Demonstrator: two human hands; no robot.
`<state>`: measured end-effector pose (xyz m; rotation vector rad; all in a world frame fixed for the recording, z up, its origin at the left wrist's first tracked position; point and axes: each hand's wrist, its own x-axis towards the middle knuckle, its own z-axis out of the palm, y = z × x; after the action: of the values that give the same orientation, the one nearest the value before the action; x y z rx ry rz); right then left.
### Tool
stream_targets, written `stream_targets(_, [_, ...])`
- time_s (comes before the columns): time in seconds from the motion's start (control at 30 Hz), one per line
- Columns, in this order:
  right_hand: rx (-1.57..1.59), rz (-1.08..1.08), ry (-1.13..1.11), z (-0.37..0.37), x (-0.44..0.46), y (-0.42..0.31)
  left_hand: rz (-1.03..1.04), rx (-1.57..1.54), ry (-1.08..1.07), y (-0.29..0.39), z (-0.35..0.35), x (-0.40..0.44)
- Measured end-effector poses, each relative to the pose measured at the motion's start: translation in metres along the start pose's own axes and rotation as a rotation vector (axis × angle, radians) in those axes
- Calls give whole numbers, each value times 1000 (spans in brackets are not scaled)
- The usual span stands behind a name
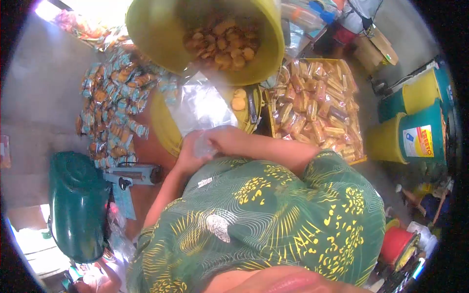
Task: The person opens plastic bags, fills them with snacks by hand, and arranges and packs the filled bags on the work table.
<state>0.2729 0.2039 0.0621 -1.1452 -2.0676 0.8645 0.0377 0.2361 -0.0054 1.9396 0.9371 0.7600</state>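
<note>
From where I stand: big yellow bucket [159, 51] tipped, round biscuits [229, 46] inside. Clear plastic sheets [207, 102] just below. Clear bag [203, 146] betw. hands: L hand [188, 149] pinching it, R hand [224, 137] curled close, grip can't tell. Prob. best: light pinch, single ply, no creasing. Label [418, 141] on teal bucket [422, 118]: approx. "FREETO", rest illegible.
</note>
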Motion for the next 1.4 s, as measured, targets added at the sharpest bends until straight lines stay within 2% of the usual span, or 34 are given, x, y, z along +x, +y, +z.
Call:
stream_targets(0.07, [131,-149,0,-15,1,-38,-18,-9,-95,10,-4,-3])
stream_targets(0.13, [215,-246,40,-39,0,-76,-56,-203,-138,-11,-10,-3])
stream_targets(0.2, [250,-283,123,-81,-12,-99,-120,-433,-124,1,-18,-3])
stream_targets(0.23, [259,-232,196,-98,-18,-100,-161,-564,-89,40,-29,-3])
stream_targets(0.3, [278,-131,343,-130,-29,-93,-201,-764,15,65,-40,5])
stream_targets(0.4, [-12,59,283,-135,-30,-55,-203,-971,240,56,-75,6])
stream_targets(0.43, [-226,216,114,-129,-30,-39,-256,-878,221,68,-77,8])
stream_targets(0.5, [-282,0,321,-99,-34,-31,-353,-691,190,102,-86,15])
stream_targets(0.53, [-309,-112,423,-86,-32,-36,-276,-251,90,124,-83,23])
stream_targets(0.6, [-154,-183,364,-79,-16,-70,-124,624,-119,165,-64,34])
stream_targets(0.67, [-39,-62,116,-78,-6,-84,36,529,-43,184,-53,36])
stream_targets(0.7, [-64,-76,148,-82,-4,-81,118,485,-3,188,-52,37])
stream_targets(0.8, [12,61,299,-110,-5,-73,44,207,114,190,-52,45])
stream_targets(0.83, [-109,-119,475,-106,-5,-68,-4,143,77,188,-51,46])
stream_targets(0.9, [-90,-64,353,-98,-5,-74,-119,10,38,180,-50,40])
stream_targets(0.93, [-74,-54,267,-92,1,-81,-25,198,67,175,-48,36])
stream_targets(0.97, [-228,46,156,-87,7,-84,59,401,106,173,-44,35])
stream_targets(1.03, [-202,-72,228,-74,11,-79,194,95,167,178,-37,30])
stream_targets(1.1, [-250,-70,238,-76,16,-82,11,-289,-166,169,-40,26])
stream_targets(1.17, [-218,-200,373,-84,21,-75,-92,-299,-434,179,-51,7])
stream_targets(1.2, [-252,-346,519,-93,27,-64,-138,-308,-581,190,-58,-2])
stream_targets(1.23, [-181,-123,578,-112,37,-52,-36,-299,-524,207,-63,-22])
stream_targets(1.33, [-83,-185,426,-109,56,-71,-237,17,-236,222,-103,-68])
stream_targets(1.37, [45,-217,321,-94,67,-75,-78,259,-115,221,-120,-87])
stream_targets(1.4, [47,-269,311,-110,57,-39,-65,398,16,238,-91,-78])
